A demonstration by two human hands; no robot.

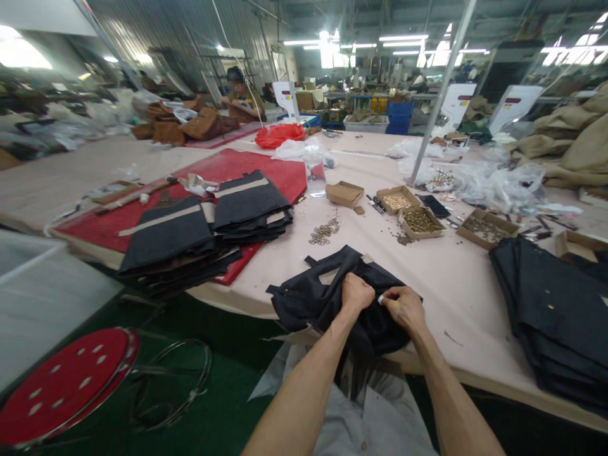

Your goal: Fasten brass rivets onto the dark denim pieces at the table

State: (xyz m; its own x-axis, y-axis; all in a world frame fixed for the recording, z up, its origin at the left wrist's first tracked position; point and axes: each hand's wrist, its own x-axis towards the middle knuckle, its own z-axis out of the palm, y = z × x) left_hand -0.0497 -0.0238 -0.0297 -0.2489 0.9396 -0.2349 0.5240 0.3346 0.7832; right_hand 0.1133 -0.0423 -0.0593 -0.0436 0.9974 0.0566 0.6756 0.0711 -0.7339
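Observation:
A crumpled dark garment [308, 294] lies at the near edge of the pale pink table [427, 266]. My left hand [356, 292] is a closed fist gripping a fold of this garment. Right beside it, my right hand [403, 308] is curled, pinching a small pale object against the cloth; I cannot make out what it is. A small heap of metal rings [324, 233] lies on the table just beyond the garment.
Folded dark garments [204, 228] rest on a red mat [266, 168] at left; another dark stack [555, 304] sits at right. Cardboard boxes of metal fittings [420, 221], a clear bottle [315, 170], a pole [439, 95], a red stool [61, 383]. A person [237, 92] works far back.

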